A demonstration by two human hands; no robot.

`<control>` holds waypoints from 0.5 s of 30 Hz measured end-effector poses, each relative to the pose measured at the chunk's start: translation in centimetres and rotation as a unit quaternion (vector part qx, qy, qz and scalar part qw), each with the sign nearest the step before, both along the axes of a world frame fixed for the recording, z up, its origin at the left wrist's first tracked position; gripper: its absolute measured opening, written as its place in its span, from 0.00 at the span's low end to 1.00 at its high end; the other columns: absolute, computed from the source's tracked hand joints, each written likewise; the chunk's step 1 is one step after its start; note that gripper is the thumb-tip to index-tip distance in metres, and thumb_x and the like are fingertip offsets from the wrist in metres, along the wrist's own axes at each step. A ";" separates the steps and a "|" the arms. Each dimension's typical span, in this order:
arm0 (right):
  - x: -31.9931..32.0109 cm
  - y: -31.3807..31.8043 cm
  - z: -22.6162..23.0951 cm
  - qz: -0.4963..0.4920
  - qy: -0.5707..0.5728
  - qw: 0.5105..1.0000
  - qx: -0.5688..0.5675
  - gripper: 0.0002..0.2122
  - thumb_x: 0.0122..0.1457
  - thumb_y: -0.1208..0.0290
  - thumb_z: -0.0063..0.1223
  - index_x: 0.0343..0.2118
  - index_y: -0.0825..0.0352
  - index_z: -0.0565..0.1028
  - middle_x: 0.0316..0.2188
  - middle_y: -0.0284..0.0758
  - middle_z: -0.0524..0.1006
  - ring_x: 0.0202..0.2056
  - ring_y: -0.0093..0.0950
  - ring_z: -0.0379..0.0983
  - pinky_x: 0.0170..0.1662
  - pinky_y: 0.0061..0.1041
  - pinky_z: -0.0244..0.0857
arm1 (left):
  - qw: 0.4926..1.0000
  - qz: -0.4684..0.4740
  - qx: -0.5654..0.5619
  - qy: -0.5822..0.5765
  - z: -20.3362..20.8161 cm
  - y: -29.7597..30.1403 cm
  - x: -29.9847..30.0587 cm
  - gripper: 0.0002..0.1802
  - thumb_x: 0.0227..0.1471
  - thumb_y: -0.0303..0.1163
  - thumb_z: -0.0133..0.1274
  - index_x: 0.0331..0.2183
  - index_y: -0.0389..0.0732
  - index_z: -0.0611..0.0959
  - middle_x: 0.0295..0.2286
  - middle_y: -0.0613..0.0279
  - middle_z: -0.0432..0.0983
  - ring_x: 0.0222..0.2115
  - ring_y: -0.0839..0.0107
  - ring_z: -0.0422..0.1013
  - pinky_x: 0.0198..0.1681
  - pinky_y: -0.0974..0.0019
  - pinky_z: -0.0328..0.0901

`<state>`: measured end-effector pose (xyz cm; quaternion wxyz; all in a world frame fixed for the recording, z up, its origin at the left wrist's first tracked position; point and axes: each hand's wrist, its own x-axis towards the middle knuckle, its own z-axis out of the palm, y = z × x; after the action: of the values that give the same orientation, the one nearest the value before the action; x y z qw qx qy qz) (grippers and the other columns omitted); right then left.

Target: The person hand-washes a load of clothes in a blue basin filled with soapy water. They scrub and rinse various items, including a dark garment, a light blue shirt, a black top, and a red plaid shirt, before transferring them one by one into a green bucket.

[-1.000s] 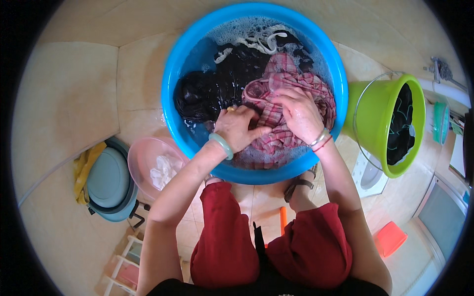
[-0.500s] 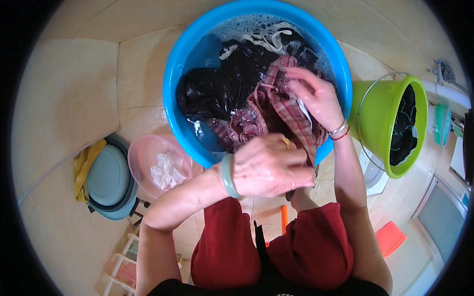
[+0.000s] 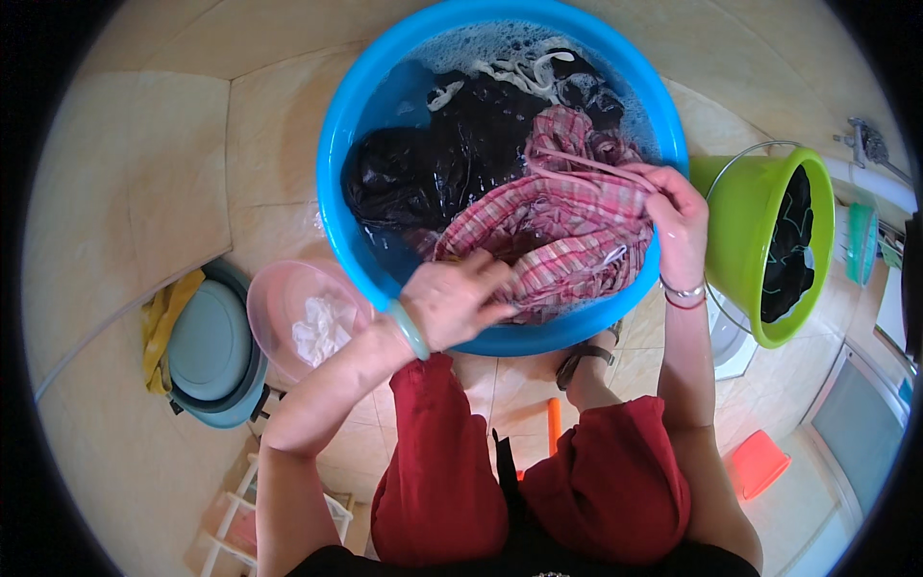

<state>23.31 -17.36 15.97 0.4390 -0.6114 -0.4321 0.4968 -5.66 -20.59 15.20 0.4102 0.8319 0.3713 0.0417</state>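
Observation:
A wet pink plaid garment (image 3: 577, 207) with a pink drawstring is spread between my two hands, its waistband stretched wide. My left hand (image 3: 457, 300), a jade-green bangle on its wrist, pinches the near left edge of the waistband. At the right rim my right hand (image 3: 678, 216) grips the other end, thumb and fingers closed on the cloth. Beneath lies dark wet clothing (image 3: 461, 144) in the soapy water of a large blue basin (image 3: 332, 159). White cord-like cloth (image 3: 524, 77) floats among suds at the far side.
On the right, a lime-green bucket (image 3: 740, 216) with dark cloth inside stands by the basin. A pink translucent basin (image 3: 279, 332) holding white cloth sits at left, beside a grey-blue folded tub (image 3: 209, 351) and yellow cloth (image 3: 171, 322). A red-orange container (image 3: 758, 464) is at lower right.
The plaid garment has gone from bunched to stretched open. My left hand moved left and slightly up the picture; my right hand moved right and downward, to the basin's rim.

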 end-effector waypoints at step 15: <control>-0.2 -0.8 1.9 0.203 -0.280 0.936 0.073 0.18 0.49 0.69 0.63 0.41 0.66 0.71 0.42 0.40 0.76 0.43 0.30 0.73 0.47 0.25 0.66 | 0.945 0.296 0.025 -0.136 -0.6 4.2 -1.0 0.06 0.51 0.29 0.61 0.32 0.38 0.81 0.40 0.61 0.78 0.37 0.71 0.71 0.43 0.69 0.65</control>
<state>23.15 -18.19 17.84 0.2334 -0.5915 -0.6873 0.3512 -6.68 -16.38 14.62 0.4047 0.6809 0.5407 0.2831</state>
